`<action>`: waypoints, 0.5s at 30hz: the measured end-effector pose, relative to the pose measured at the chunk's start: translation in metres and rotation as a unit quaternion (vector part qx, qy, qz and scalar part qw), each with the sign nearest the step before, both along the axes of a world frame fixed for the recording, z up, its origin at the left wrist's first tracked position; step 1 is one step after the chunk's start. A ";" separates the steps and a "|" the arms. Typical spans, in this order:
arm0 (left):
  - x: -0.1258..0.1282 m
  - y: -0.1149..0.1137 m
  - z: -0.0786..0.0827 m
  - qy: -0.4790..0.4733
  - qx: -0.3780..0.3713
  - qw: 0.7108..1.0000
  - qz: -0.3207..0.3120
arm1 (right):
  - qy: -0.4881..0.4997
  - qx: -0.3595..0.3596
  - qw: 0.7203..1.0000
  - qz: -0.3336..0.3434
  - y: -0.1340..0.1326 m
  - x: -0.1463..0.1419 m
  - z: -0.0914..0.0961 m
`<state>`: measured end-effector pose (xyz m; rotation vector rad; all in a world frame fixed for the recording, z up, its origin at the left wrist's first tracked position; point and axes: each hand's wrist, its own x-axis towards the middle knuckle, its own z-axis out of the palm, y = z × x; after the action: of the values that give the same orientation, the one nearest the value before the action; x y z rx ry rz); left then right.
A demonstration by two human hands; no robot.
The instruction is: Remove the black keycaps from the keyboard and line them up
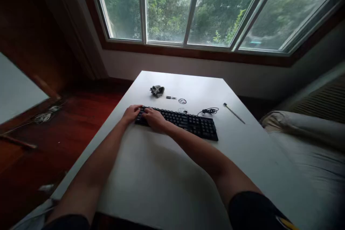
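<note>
We have a white table [161, 172] filling most of the floor space, with the black keyboard [180, 119] lying flat toward its middle, ahead of us. Long axis runs left to right, slanted so the numpad end sits closer to our body. Both hands are at the left end: the right hand [155, 118] lies over the keys with fingers bent, palm down, and we can't tell if it pinches anything; the left hand [131, 113] touches the left end, fingers over the far corner, grip not clear. The right hand is nearer the numpad end. Beyond the keyboard, we log a grey cloth [157, 90], a coiled cable [210, 110] and, off to the right, a thin brush-like stick [234, 113]. Key legends too small; no brand or label readable.
</note>
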<state>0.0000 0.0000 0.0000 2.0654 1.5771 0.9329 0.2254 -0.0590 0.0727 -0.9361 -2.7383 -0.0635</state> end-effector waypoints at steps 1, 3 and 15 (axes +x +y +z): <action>0.000 0.000 0.000 0.000 -0.003 1.000 0.001 | -0.003 -0.001 1.000 0.009 -0.004 -0.001 -0.002; 0.000 0.000 0.002 0.000 -0.005 1.000 0.003 | -0.005 -0.015 0.999 0.045 -0.011 -0.001 -0.004; 0.002 -0.003 0.006 0.004 0.011 1.000 0.004 | 0.095 -0.040 0.992 -0.068 0.015 0.019 0.017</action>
<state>0.0017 -0.0032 0.0061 2.0811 1.5882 0.9494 0.2448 -0.0444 0.0894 -1.0888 -2.5164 0.1070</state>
